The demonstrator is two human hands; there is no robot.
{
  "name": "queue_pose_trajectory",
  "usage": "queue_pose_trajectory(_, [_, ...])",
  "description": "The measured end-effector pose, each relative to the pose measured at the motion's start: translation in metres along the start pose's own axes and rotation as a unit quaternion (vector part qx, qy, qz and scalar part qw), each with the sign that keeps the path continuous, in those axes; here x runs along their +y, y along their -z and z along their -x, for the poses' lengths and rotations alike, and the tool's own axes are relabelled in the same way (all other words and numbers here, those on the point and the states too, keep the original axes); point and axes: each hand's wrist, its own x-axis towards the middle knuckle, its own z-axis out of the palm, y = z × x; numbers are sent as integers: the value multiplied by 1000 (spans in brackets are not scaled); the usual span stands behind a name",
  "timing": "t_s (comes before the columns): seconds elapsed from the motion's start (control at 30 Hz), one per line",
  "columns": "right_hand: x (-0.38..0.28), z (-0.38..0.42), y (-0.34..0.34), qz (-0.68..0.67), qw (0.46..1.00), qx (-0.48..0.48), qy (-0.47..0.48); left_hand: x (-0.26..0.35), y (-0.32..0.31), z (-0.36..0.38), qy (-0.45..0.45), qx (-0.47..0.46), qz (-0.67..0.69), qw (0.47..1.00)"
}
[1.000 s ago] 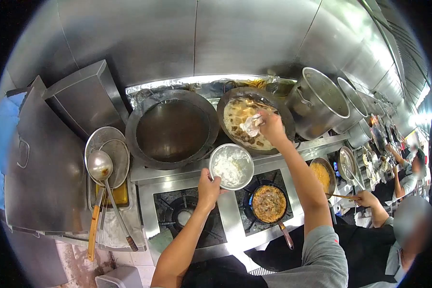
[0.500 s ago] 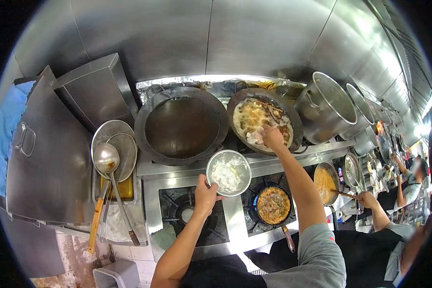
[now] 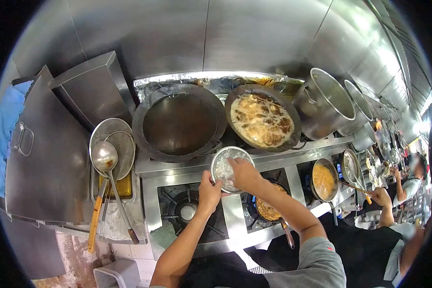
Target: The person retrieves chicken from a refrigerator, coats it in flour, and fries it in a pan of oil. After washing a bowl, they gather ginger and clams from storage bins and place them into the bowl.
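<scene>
My left hand (image 3: 210, 193) grips the rim of a round metal bowl (image 3: 219, 157) from its left side, with the thumb over the edge. White floury stuff coats the inside of this bowl. Over its right half, my right hand (image 3: 245, 174) reaches in with fingers bent down together; whatever they hold is hidden. Behind the bowl, a dark wok (image 3: 294, 106) holds bubbling oil with pale, foamy pieces frying. A second wok (image 3: 141, 139) to its left contains still, dark liquid. Under my right forearm, a small frying pan (image 3: 269, 210) of browned food is partly covered.
Tall steel pots (image 3: 317, 113) stand right of the woks. At left, a ladle (image 3: 104, 157) lies on a strainer (image 3: 97, 132) above an oil tray. Close on my right, a co-worker's hand (image 3: 381, 198) is at a pan (image 3: 324, 180) of orange food.
My right hand has drawn back from the frying wok into the bowl. The bowl, in my left hand, has shifted slightly. Foam now spreads more evenly across the oil.
</scene>
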Motion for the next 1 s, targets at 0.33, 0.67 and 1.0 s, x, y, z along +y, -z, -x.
queue_pose_trajectory(0.33, [28,-4,-13,-142,989,36,20,2,-18,2,6,-7,-7,1000])
queue_pose_trajectory(0.67, [48,4,29,-90,991,82,-50,2,-57,-22,17,-58,-44,997])
queue_pose_trajectory(1.0, [155,-44,140,27,935,317,-159,-4,-63,-35,33,-59,-27,997])
